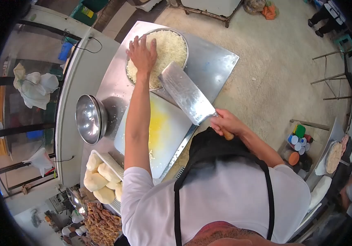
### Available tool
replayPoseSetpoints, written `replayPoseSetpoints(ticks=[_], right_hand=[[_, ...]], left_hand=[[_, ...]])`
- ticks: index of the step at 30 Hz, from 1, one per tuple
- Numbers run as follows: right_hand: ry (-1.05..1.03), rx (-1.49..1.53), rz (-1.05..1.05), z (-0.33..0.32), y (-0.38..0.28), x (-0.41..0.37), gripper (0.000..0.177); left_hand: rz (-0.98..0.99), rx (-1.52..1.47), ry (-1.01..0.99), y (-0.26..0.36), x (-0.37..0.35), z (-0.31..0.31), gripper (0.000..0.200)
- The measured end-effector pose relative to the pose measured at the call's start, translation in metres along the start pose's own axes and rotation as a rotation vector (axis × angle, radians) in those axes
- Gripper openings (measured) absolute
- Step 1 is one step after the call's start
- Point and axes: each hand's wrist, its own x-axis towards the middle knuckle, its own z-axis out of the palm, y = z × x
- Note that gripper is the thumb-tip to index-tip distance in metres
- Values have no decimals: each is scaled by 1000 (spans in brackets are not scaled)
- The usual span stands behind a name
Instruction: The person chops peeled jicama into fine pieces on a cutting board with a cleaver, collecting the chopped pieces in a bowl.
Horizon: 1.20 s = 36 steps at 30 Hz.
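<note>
My left hand (142, 56) rests with its fingers spread on finely chopped white bits (169, 47) that fill a large round metal bowl (187, 53). In my right hand (227, 123) is the wooden handle of a wide-bladed cleaver (188, 94). Its blade slants up and left, the tip by the bowl's near rim. A white cutting board (169, 123) with a yellow stain lies below the bowl, partly hidden by my left forearm. A few white bits lie on it.
Stacked metal bowls (89, 119) stand at the left on the steel table (219, 61). A white plastic basket (114, 164) holds several large peeled white vegetables (102, 180). Below it is a pile of brown food pieces (102, 225). A stool (333, 78) stands at far right.
</note>
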Motion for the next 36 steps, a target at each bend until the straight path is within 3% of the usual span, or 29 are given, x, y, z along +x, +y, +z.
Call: replayPoseSetpoints(ticks=[1, 3, 4, 8, 14, 16, 23, 32, 36], right_hand=[[1, 4, 6, -5, 0, -8, 18], [58, 6, 65, -13, -3, -21, 19], [93, -4, 83, -16, -5, -26, 20], [158, 42, 22, -26, -12, -40, 24], [233, 35, -50, -42, -2, -29, 28], [232, 7, -73, -40, -8, -32, 24], [301, 63, -127, -40, -5, -37, 25], [371, 19, -155, -39, 7, -43, 26], [349, -11, -169, -45, 4, -43, 26]], left_hand=[[-2, -1, -7, -5, 5, 9, 48], [-67, -315, -198, -14, 16, 27, 45], [-69, -298, -305, -18, 21, 34, 45], [-6, -324, -426, -22, 22, 56, 48], [-130, -147, -553, -7, 20, 53, 59], [-144, -66, -735, -3, 36, 46, 63], [45, -217, -617, 15, 25, 64, 65], [140, -45, -630, 49, 5, 49, 68], [115, -43, -620, 33, 25, 49, 66]])
